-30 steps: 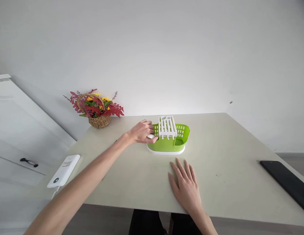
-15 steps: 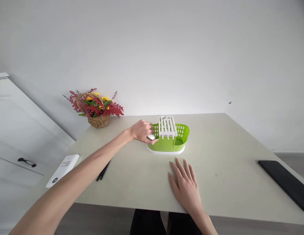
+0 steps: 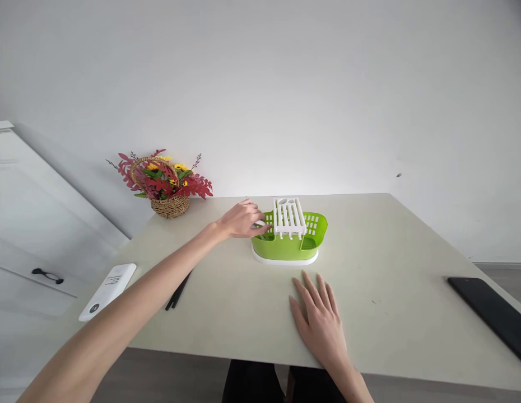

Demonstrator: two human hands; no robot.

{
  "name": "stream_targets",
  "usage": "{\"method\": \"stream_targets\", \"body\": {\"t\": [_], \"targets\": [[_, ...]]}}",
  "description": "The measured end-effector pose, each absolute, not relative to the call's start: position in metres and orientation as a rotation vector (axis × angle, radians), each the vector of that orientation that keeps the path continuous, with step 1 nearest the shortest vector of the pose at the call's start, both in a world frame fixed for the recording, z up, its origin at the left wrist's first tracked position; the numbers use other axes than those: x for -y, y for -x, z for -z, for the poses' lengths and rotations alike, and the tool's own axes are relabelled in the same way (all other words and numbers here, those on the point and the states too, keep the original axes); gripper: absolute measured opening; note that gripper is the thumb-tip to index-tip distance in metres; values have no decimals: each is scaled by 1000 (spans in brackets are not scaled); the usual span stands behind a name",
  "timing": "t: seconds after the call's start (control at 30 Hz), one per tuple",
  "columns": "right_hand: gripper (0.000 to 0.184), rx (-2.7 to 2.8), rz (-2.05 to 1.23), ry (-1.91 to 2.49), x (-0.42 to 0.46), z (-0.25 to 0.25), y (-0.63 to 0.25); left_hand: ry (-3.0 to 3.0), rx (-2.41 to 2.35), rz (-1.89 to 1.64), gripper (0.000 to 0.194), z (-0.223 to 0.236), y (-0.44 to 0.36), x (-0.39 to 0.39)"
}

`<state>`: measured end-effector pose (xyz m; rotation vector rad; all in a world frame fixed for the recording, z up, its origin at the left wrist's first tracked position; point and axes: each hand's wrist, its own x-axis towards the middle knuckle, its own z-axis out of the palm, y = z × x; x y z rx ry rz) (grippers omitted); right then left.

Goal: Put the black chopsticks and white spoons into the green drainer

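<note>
My left hand [image 3: 239, 219] reaches out to the left end of a green plastic rack [image 3: 285, 247] with a white slotted insert [image 3: 289, 215] on top. Its fingers are pinched on a small white object [image 3: 259, 224] held at the rack's left rim; I cannot make out what the object is. My right hand [image 3: 320, 320] lies flat on the beige table [image 3: 390, 263], fingers spread, holding nothing, a little in front of the rack.
A pair of black chopsticks [image 3: 178, 291] lies under my left forearm. A white power bank [image 3: 108, 283] sits at the table's left edge. A wicker flower basket [image 3: 163, 190] stands at the back left. A black flat device [image 3: 491, 314] lies at the right edge.
My left hand has risen slightly, lifting the small white object from the rack's side up to its left rim. The right hand has stayed flat in place.
</note>
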<state>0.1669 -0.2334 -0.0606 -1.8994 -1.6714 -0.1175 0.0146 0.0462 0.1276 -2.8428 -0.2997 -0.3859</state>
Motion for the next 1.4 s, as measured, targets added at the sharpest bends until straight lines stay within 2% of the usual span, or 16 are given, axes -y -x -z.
{"method": "stream_targets", "body": {"t": [0.53, 1.0, 1.17, 1.4], "targets": [[52, 1665, 135, 1881, 233, 62, -167, 2723, 518, 612, 34, -116, -25, -42], [52, 1653, 107, 1882, 233, 60, -167, 2770, 736, 476, 36, -116, -30, -37], [52, 1646, 108, 1874, 233, 59, -167, 2687, 728, 639, 32, -107, -33, -37], [51, 1652, 104, 1880, 233, 60, -167, 2517, 724, 893, 36, -114, -36, -48]]}}
